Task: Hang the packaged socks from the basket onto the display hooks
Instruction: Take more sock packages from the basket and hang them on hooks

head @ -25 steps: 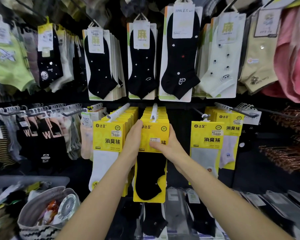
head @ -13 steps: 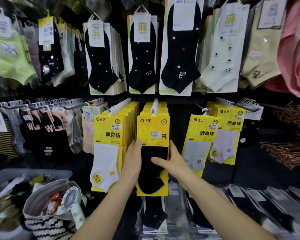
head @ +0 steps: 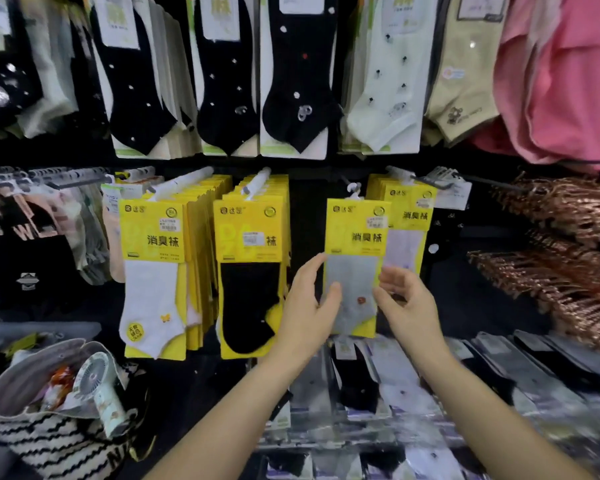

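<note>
Grey sock pack (head: 355, 271) hangs at 3 o'clock from the black sock pack (head: 248, 296). The left hand (head: 309, 310) pinches its edge. The right hand (head: 411, 306) meets the other edge, grip unclear.

sock shop, packaged socks (head: 156, 268) on display hooks (head: 257, 180)

— Where does the single pack (head: 354, 237) hang?
— On a hook (head: 353, 188), right of the middle stack (head: 250, 237). The left stack (head: 153, 237) is further left, and another stack (head: 411, 216) sits just behind it to the right.
— And the hands?
— Left hand (head: 305, 306) at its left edge, thumb on its front; right hand (head: 409, 306) at its right edge.
— Around that?
— A row of socks (head: 298, 81) above, flat packs (head: 499, 386) below, clustered hooks (head: 568, 271) far right. Near left, a bag (head: 49, 441) with a fan (head: 90, 375) in it.
</note>
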Motion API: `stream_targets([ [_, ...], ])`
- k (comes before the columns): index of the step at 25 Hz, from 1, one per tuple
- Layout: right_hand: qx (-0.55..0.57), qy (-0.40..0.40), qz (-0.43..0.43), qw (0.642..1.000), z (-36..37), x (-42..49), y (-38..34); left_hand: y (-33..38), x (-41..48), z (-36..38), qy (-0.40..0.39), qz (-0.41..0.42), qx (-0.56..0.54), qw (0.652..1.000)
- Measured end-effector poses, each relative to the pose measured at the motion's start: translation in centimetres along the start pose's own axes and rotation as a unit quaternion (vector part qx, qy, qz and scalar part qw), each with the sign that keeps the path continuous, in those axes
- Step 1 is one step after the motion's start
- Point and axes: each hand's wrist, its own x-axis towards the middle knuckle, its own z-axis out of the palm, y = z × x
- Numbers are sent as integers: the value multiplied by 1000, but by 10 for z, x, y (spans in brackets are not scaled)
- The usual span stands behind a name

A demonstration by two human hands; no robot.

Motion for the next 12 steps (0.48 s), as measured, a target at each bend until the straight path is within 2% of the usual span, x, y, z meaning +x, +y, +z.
stream_targets([
  [3, -47, -49, 53, 996, -11, -33, 38, -29, -39, 15, -68, -47, 14, 996],
  [6, -94, -121, 125, 980, -14, -77, 84, -80, -103, 23, -74, -137, 34, 987],
  [9, -133, -234, 215, 939, -8, -116, 123, -132, -163, 26, -60, -255, 21, 965],
  [12, -200, -315, 233, 898, 9, -146, 151, -174, -205, 28, -32, -335, 28, 941],
])
